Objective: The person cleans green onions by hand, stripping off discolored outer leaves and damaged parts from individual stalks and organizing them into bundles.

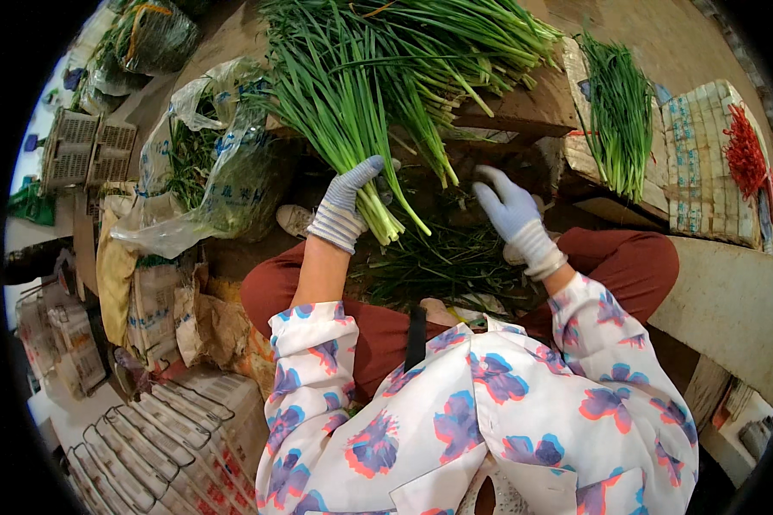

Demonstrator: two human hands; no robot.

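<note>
A bunch of green chives (352, 129) with pale white stem ends sits in the person's gloved left hand (345, 202), which is closed around the stems just above their cut ends. The leaves fan up and away from the person toward a large heap of loose chives (455, 43) lying across a low wooden bench (524, 112). The right hand (508, 206), also in a grey knitted glove, is apart from the bunch, fingers loosely curled and spread, holding nothing that can be made out. Between the two hands, down by the person's knees, lies a scatter of trimmed green scraps (442, 262) on the ground.

The person sits with knees apart, in rust-red trousers and a white smock with pink and blue flowers. To the right, a smaller tied bundle of chives (618, 112) rests on a stack of folded sacks (700, 159), beside a cluster of red rubber bands (745, 154). To the left, a clear plastic bag (210, 154) holds more greens, with plastic crates (86, 150) beyond it.
</note>
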